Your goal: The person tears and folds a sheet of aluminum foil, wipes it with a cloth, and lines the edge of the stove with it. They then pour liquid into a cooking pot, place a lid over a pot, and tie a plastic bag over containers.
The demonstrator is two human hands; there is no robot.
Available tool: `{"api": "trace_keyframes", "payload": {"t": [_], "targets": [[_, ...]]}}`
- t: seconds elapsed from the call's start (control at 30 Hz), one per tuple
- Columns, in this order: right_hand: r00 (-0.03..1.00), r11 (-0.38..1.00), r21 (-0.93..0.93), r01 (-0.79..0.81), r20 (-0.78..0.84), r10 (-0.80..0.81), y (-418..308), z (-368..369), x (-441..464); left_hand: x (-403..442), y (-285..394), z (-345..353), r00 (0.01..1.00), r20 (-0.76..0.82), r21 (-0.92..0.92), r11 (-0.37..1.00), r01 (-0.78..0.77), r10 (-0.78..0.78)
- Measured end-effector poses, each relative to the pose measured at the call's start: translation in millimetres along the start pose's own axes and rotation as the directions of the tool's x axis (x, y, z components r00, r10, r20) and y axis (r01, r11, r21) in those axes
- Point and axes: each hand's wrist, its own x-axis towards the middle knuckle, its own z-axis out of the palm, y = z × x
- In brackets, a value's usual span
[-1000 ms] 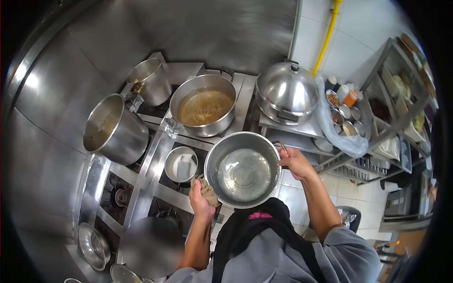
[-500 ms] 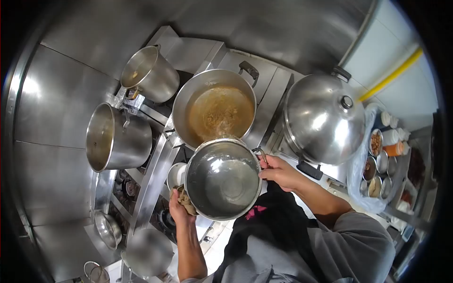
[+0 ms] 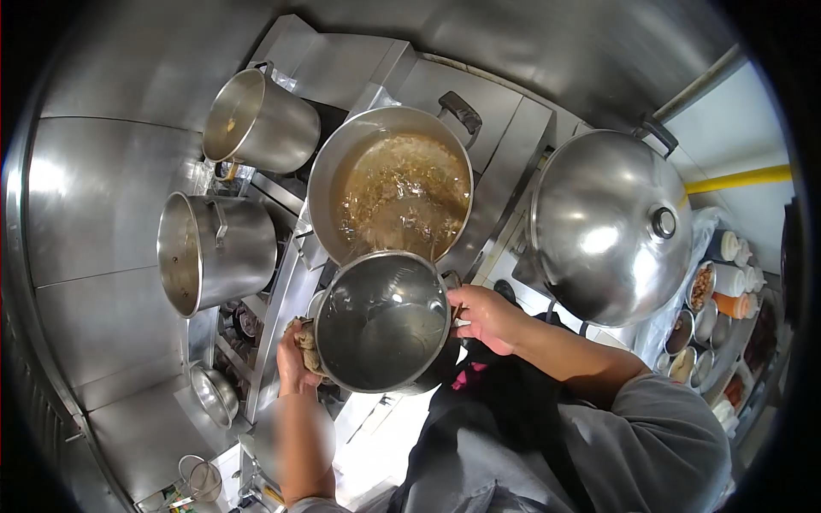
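Note:
A steel pot (image 3: 380, 346) is held in both my hands, tipped with its rim at the near edge of a large pot (image 3: 320, 205) on the stove. Brown, churning liquid (image 3: 402, 192) fills part of the large pot. A little clear liquid seems to lie in the tilted pot. My left hand (image 3: 292, 359) is closed on a brown cloth (image 3: 310, 345) pressed to the pot's left side, where a handle may be hidden. On the other side, my right hand (image 3: 487, 318) grips the pot's right loop handle.
Two tall steel pots (image 3: 286, 128) (image 3: 244, 252) stand on the left burners. To the right sits a big domed lid (image 3: 607, 227) with a black knob. Beyond it are sauce bottles (image 3: 729, 280) and small bowls of ingredients. A steel bowl (image 3: 215, 395) rests at lower left.
The held pot has tipped further toward the large pot, whose liquid now stands higher and churns more. Both my hands have shifted slightly left in view, along with the pot.

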Motion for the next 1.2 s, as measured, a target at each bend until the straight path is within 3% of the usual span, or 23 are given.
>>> {"api": "trace_keyframes", "payload": {"t": [0.07,0.33,0.47,0.63,0.8,1.2], "targets": [[1.0,0.996,0.085,-0.005,-0.009,0.005,6,-10,11,-1,8,10,0.998,0.061,-0.001,1.0,0.03,-0.029],[0.997,0.983,0.169,-0.073,0.036,0.067,1,-16,19,8,26,27,0.997,0.054,0.089,0.995,0.05,-0.055],[0.993,0.975,0.19,-0.113,0.05,0.105,-1,-20,24,9,34,38,0.987,0.012,0.141,0.977,0.158,-0.161],[0.989,0.959,0.248,-0.135,0.087,0.116,-2,-21,30,22,44,35,0.989,-0.044,0.204,0.968,0.145,-0.139],[0.984,0.933,0.316,-0.171,0.101,0.146,-4,-19,33,24,60,60,0.967,-0.113,0.249,0.936,0.25,-0.228],[0.982,0.873,0.453,-0.182,0.136,0.134,-26,-15,35,63,95,73,0.937,-0.129,0.337,0.875,0.349,-0.324]]}}
